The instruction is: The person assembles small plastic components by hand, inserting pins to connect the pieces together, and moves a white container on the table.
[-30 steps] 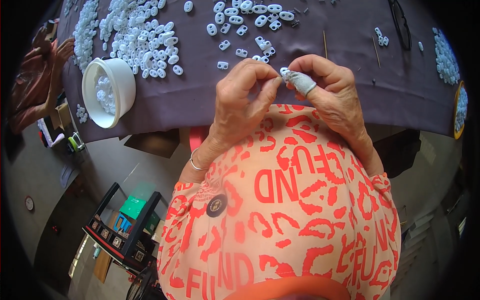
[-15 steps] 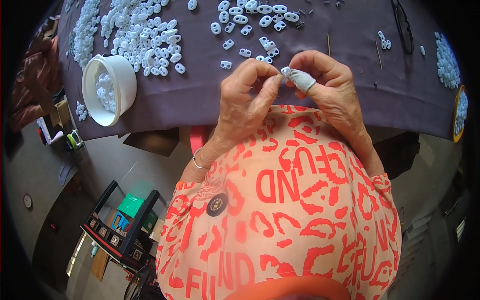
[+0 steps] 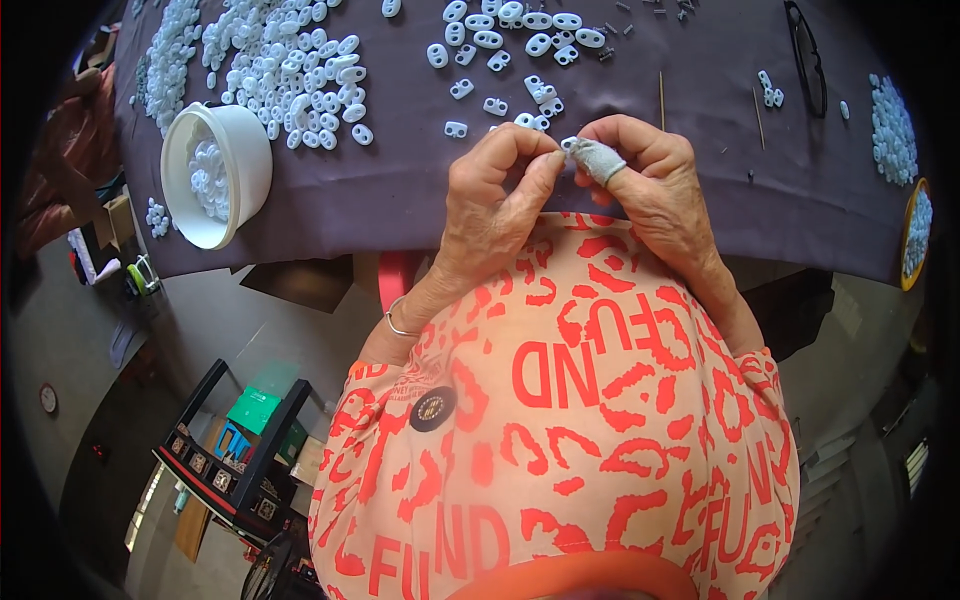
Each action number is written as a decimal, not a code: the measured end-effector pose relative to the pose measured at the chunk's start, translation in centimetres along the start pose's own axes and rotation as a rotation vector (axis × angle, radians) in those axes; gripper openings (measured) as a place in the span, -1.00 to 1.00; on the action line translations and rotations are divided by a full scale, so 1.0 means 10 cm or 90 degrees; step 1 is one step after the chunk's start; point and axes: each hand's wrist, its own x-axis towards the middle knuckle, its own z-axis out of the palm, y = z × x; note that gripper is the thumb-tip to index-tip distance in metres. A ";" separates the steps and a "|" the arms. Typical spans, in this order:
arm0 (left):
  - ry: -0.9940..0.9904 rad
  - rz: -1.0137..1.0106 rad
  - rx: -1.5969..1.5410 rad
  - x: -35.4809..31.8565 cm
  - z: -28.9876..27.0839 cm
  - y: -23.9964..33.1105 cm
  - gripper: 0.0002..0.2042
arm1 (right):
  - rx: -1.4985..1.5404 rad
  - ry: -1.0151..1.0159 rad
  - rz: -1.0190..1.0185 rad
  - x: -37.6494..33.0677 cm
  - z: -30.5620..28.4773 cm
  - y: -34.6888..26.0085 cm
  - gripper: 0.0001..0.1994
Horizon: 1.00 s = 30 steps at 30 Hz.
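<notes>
White plastic link (image 3: 569, 145), in the head view, is gripped by the right hand (image 3: 655, 185) between forefinger and thumb (its cloth finger cot (image 3: 601, 161) probably spares the skin). Left hand (image 3: 492, 200) closes thumb against forefinger just beside it; any contents I cannot tell. Loose two-holed pieces (image 3: 495, 105) lie just beyond, presumably for easy reach.

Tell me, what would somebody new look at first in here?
Probably the shirt with bright red patterns, filling the lower middle. Next, the heap of white pieces on the dark tablecloth, upper left, beyond the white tub. Near the upper middle, the right hand, with a grey thumb cover, pinches a small white piece beside the left hand.
</notes>
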 end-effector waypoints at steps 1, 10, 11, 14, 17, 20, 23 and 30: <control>-0.010 -0.021 0.002 0.00 -0.01 -0.01 -0.94 | 0.007 0.006 -0.001 0.00 -0.01 0.01 -0.88; -0.017 -0.146 -0.139 0.03 -0.04 0.04 -0.84 | 0.058 0.039 0.001 0.03 -0.05 0.01 -0.86; -0.017 -0.145 -0.138 0.04 -0.03 0.04 -0.84 | 0.066 0.035 0.003 0.04 -0.05 0.01 -0.86; -0.026 -0.114 -0.091 0.05 -0.02 0.03 -0.85 | 0.066 0.028 0.003 0.03 -0.04 0.00 -0.86; -0.039 -0.098 -0.062 0.08 -0.02 0.03 -0.89 | 0.025 0.027 0.000 0.03 -0.04 -0.01 -0.87; -0.043 -0.031 -0.025 0.08 -0.02 0.01 -0.91 | -0.007 0.019 -0.004 0.03 -0.04 -0.01 -0.88; -0.046 0.007 0.023 0.08 -0.02 0.04 -0.93 | -0.024 0.007 -0.024 0.02 -0.06 -0.01 -0.88; -0.051 -0.028 -0.016 0.09 -0.04 0.01 -0.92 | -0.062 0.001 -0.053 0.03 -0.05 0.03 -0.88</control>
